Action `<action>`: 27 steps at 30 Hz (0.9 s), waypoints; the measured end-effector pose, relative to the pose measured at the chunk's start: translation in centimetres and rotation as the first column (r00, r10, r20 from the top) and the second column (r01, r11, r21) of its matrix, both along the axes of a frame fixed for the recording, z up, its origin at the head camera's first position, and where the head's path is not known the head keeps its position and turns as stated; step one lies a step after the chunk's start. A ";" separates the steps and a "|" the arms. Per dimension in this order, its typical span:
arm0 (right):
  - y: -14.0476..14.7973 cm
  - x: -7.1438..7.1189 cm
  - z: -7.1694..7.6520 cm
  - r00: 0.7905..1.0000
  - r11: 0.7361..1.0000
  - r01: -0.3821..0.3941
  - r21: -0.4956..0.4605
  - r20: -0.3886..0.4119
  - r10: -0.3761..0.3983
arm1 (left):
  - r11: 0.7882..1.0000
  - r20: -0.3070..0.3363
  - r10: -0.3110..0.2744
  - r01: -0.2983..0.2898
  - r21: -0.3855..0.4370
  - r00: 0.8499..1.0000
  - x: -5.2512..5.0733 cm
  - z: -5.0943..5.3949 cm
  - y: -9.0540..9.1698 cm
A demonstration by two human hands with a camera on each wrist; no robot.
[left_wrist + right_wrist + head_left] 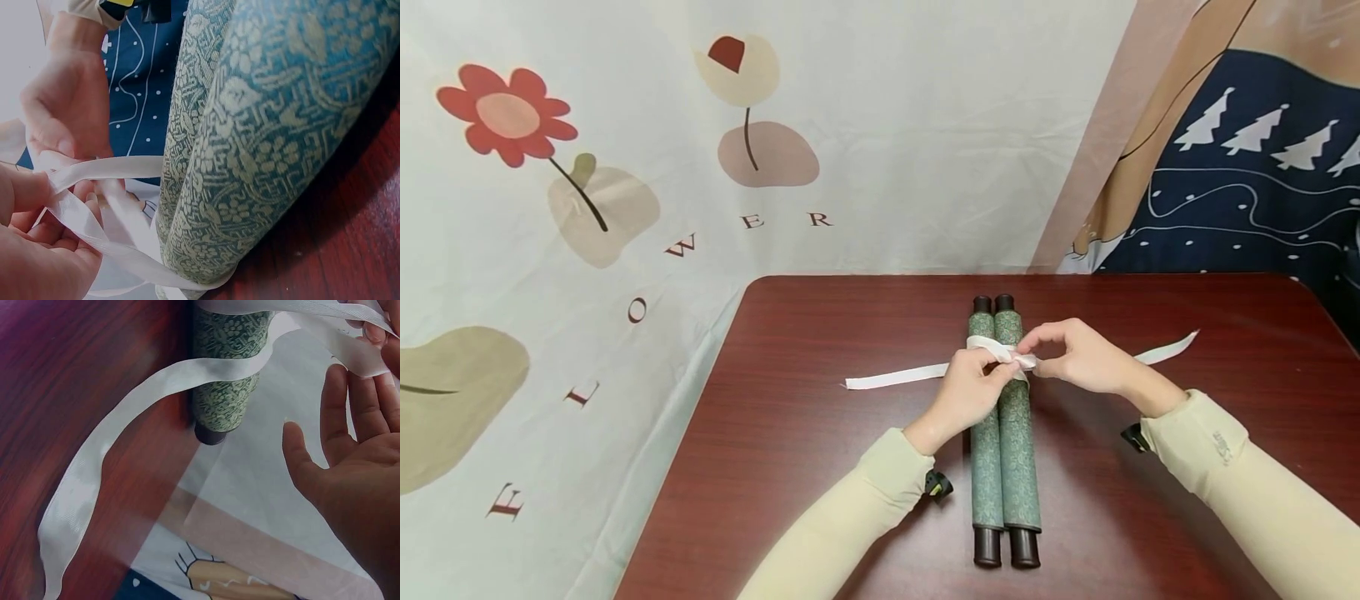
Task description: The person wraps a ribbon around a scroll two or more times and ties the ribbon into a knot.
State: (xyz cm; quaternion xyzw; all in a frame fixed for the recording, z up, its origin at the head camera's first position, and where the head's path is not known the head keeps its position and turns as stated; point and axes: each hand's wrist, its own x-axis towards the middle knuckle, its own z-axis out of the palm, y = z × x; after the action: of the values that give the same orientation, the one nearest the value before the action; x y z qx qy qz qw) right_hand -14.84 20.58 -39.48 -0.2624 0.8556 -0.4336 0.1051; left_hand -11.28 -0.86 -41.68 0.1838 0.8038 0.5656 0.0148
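Observation:
A pair of green patterned scroll rolls (1018, 450) with dark end knobs lies side by side on the table. A white ribbon (895, 377) is wrapped around them, its strands crossing above the rolls. My left hand (973, 387) pinches the ribbon at the crossing between thumb and fingers. Just to the right is my right hand (1090, 357), its thumb spread apart from its fingers. In the right wrist view, the right hand's fingertips (336, 378) are beside the ribbon (206, 370), fingers nearly straight. One tail of the ribbon stretches left, the other right behind my right hand.
The reddish-brown table (775, 467) has rounded far corners. Behind it hangs a pale flower-printed cloth (925, 167), and at the right a dark blue cloth (1225, 200) with white trees. Dark wrist devices (937, 484) sit below both cuffs.

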 end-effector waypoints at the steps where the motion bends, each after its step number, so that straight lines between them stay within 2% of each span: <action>1: 0.1 0.1 -0.1 1.000 1.000 0.008 0.014 -0.015 -0.008 | 1.000 -0.001 0.004 -0.004 -0.003 1.000 -0.1 0.0 -0.1; 5: 0.6 0.5 -0.1 0.998 0.998 0.033 0.050 -0.049 -0.030 | 1.000 0.000 0.022 -0.022 -0.011 1.000 -0.4 -0.2 -0.3; 9: 1.6 0.9 0.0 0.999 0.997 0.042 0.062 -0.030 -0.040 | 0.999 -0.001 0.024 -0.024 -0.026 1.000 -0.6 -0.1 -0.6; 12: 2.8 1.3 0.0 0.998 0.995 0.059 0.079 -0.010 -0.058 | 0.999 0.011 0.025 -0.024 -0.039 1.000 -0.8 0.1 -0.9; 17: 5.7 2.3 0.2 0.995 0.985 0.098 0.139 -0.049 -0.092 | 0.998 0.046 0.027 -0.024 -0.050 0.999 -1.1 0.2 -1.1; 22: 9.0 3.2 0.5 0.984 0.966 0.172 0.191 -0.075 -0.161 | 0.999 0.083 0.035 -0.033 -0.031 0.996 -1.3 0.2 -1.2; 27: 12.1 4.2 0.6 0.959 0.935 0.279 0.220 -0.113 -0.260 | 0.998 0.086 0.050 -0.047 -0.037 0.995 -1.5 0.3 -1.3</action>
State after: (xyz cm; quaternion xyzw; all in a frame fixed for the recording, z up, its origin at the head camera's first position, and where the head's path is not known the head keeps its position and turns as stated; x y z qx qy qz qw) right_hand -10.67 32.65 -38.88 -0.1459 0.9322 -0.3289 0.0396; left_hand -12.79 -2.12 -41.39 0.1393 0.8165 0.5590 0.0394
